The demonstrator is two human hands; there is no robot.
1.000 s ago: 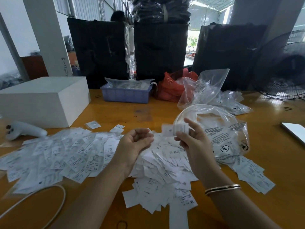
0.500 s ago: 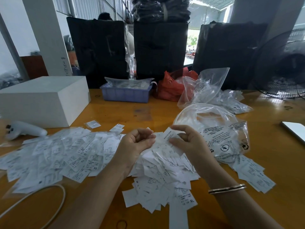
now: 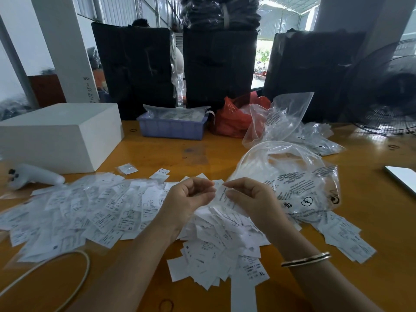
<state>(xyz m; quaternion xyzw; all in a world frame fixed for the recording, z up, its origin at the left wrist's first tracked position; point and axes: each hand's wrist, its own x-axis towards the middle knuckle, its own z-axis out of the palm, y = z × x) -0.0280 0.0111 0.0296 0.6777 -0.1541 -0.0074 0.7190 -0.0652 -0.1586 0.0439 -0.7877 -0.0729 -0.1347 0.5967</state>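
Note:
A big heap of white printed paper labels (image 3: 220,239) lies on the yellow wooden table (image 3: 162,154), spreading left in a flatter layer (image 3: 85,208). My left hand (image 3: 189,197) and my right hand (image 3: 252,199) meet just above the heap. Between them they pinch one white label (image 3: 221,193), my left hand at its top left corner, my right hand along its right edge. My left fingers are curled over the palm. A gold bangle (image 3: 306,259) sits on my right wrist.
An open clear plastic bag (image 3: 299,185) with black print lies right of my hands, more bags (image 3: 290,122) behind it. A white box (image 3: 58,136), a white controller (image 3: 33,176), a blue tray (image 3: 171,128), a red bag (image 3: 234,120), a fan (image 3: 387,95), a phone (image 3: 403,176) and a cable (image 3: 67,273) surround the heap.
My right hand came down from holding a label up, and moved left to meet my left hand. Both hands now pinch one label over the heap.

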